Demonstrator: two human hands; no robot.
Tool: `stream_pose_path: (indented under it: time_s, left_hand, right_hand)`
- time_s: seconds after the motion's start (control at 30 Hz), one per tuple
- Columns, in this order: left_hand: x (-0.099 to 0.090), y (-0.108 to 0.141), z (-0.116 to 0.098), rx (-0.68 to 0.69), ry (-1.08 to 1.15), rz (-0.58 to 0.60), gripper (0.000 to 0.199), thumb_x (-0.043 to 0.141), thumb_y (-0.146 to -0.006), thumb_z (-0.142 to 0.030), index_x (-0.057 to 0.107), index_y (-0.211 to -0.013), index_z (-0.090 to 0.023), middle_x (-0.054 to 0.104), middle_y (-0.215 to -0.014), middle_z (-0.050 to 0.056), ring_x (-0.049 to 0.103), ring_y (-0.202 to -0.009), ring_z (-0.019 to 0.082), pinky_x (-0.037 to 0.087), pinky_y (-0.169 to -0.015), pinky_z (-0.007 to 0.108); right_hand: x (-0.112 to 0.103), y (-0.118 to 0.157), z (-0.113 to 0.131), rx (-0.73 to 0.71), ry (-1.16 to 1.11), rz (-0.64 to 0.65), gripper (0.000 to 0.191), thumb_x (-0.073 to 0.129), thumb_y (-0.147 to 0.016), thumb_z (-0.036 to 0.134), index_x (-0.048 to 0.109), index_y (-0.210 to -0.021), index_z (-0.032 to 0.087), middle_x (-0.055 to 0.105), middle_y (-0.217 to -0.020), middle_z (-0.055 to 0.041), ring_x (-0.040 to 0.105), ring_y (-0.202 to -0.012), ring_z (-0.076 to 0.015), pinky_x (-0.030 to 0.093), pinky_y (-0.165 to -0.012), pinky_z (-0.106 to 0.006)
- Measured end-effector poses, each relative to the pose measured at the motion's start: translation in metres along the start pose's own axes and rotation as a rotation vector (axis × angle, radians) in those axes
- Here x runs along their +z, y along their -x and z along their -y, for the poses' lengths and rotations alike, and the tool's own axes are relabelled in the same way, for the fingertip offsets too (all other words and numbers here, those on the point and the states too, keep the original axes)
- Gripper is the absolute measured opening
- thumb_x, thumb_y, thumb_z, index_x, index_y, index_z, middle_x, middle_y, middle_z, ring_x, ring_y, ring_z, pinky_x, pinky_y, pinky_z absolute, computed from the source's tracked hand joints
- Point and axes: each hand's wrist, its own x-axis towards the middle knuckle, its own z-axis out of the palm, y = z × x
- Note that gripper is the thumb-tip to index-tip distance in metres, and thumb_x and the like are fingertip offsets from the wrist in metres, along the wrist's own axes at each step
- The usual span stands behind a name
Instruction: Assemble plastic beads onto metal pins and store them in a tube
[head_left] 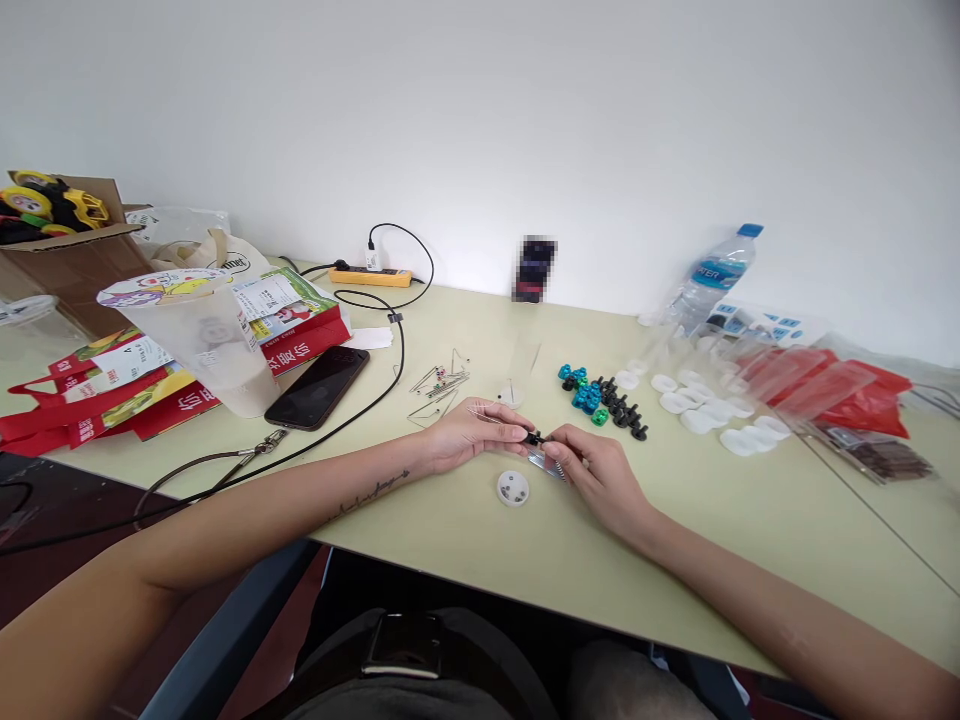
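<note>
Over the pale green table, my left hand (474, 436) and my right hand (600, 472) meet with their fingertips pinched around a small black part (533, 438). Its exact kind is too small to make out. A clear strip with a ridged, spring-like edge (553, 465) shows just below my right fingers. Thin wires stick out by my left hand. Nearest to both hands lies a small white round lid (513, 488) with several tiny metal pieces in it. Behind my fingers is a white disc (511, 397) with a thin upright pin.
Bent wires (439, 385) lie to the left of the disc. Blue, green and black small parts (596, 395) cluster at right, beside white discs (694, 400) and clear cups. A phone (318, 388), a tall plastic cup (196, 335), a black cable and a water bottle (716, 275) stand or lie around.
</note>
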Motion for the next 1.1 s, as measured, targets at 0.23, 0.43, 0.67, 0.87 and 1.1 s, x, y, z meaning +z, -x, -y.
stream_pose_path:
  time_s: [0.23, 0.43, 0.67, 0.87, 1.1]
  left_hand:
    - [-0.0021, -0.0010, 0.0014, 0.003, -0.006, -0.013, 0.031, 0.076, -0.063, -0.021, 0.069, -0.091, -0.008, 0.069, -0.085, 0.009, 0.067, -0.077, 0.018, 0.048, -0.088, 0.034]
    - [-0.0008, -0.0001, 0.0001, -0.001, 0.002, 0.001, 0.032, 0.077, -0.062, -0.021, 0.069, -0.090, -0.008, 0.069, -0.082, 0.009, 0.067, -0.075, 0.017, 0.049, -0.087, 0.034]
    - [-0.0010, -0.0010, 0.0007, 0.008, 0.002, -0.016, 0.034, 0.077, -0.061, -0.022, 0.069, -0.090, -0.008, 0.069, -0.089, 0.011, 0.067, -0.077, 0.018, 0.048, -0.089, 0.035]
    - [0.0005, 0.0001, -0.0003, -0.003, 0.004, -0.012, 0.034, 0.077, -0.061, -0.022, 0.069, -0.090, -0.008, 0.069, -0.083, 0.009, 0.067, -0.076, 0.017, 0.048, -0.088, 0.034]
    - [0.0003, -0.0004, -0.0009, -0.007, 0.001, -0.016, 0.035, 0.078, -0.060, -0.023, 0.069, -0.091, -0.008, 0.069, -0.085, 0.011, 0.067, -0.077, 0.018, 0.047, -0.089, 0.035]
  right_hand:
    - [0.0040, 0.0002, -0.0043, 0.028, -0.003, -0.078, 0.014, 0.054, -0.084, 0.036, 0.055, -0.088, 0.022, 0.053, -0.058, 0.0041, 0.045, -0.053, -0.0123, 0.036, -0.054, -0.024]
    - [0.0011, 0.0004, -0.0009, 0.004, -0.012, -0.012, 0.027, 0.042, -0.090, 0.039, 0.055, -0.075, 0.021, 0.054, -0.060, 0.0024, 0.046, -0.055, -0.0120, 0.034, -0.054, -0.024]
    - [0.0035, 0.0004, -0.0031, 0.034, -0.006, -0.084, 0.013, 0.053, -0.085, 0.034, 0.055, -0.089, 0.023, 0.054, -0.059, 0.0045, 0.046, -0.053, -0.0118, 0.036, -0.054, -0.024]
    - [0.0010, 0.0003, 0.0007, -0.002, 0.004, -0.038, 0.028, 0.042, -0.090, 0.041, 0.057, -0.077, 0.021, 0.055, -0.059, 0.0019, 0.046, -0.053, -0.0121, 0.035, -0.052, -0.025]
    - [0.0039, 0.0009, -0.0051, 0.009, 0.014, -0.094, 0.017, 0.052, -0.084, 0.038, 0.057, -0.089, 0.022, 0.054, -0.058, 0.0037, 0.048, -0.053, -0.0125, 0.038, -0.054, -0.025]
